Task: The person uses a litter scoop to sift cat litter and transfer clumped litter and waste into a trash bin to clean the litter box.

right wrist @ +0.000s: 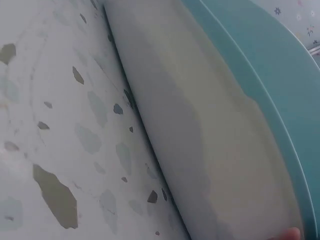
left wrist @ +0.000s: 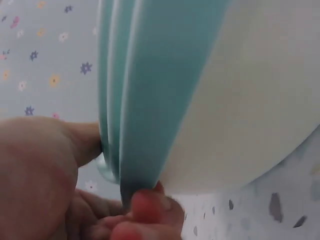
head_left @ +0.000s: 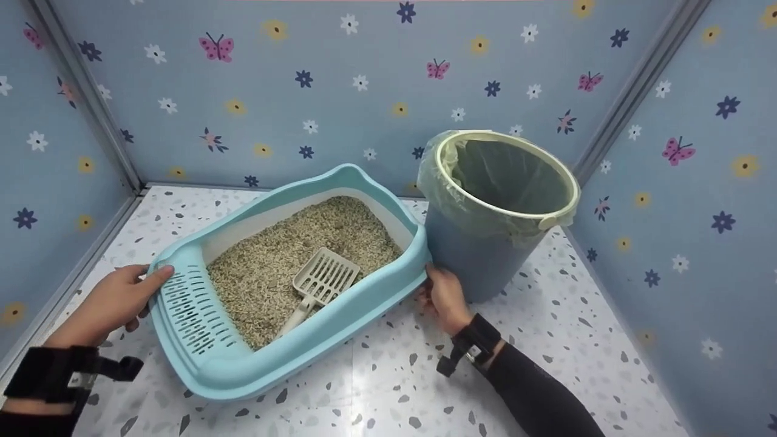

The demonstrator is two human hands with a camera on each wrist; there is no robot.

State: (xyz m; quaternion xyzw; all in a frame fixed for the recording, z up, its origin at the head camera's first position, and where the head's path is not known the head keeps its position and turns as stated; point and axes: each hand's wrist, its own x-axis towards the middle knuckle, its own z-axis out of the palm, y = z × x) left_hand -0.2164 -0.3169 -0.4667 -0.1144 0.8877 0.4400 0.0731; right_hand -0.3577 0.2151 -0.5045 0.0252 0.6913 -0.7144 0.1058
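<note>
two hands (head_left: 115,297) at opposite rims of litter box (head_left: 388,291), apparently gripping

- My left hand (left wrist: 55,185) fills the lower left corner, very close and blurred.
- My thumb lies against the outer side of the light blue rim (left wrist: 145,90) of the litter tray, and my fingertips (left wrist: 145,205) curl up under the rim's lower edge, so I pinch it between them.
- The rim shows as layered blue bands running from top to bottom.
- Right of the rim, the tray's pale white wall (left wrist: 250,100) bulges outward.
- Below it, at lower right, is a strip of speckled terrazzo floor (left wrist: 280,210).
- Behind, at upper left, hangs blue wallpaper (left wrist: 45,60) with small flowers.
</note>
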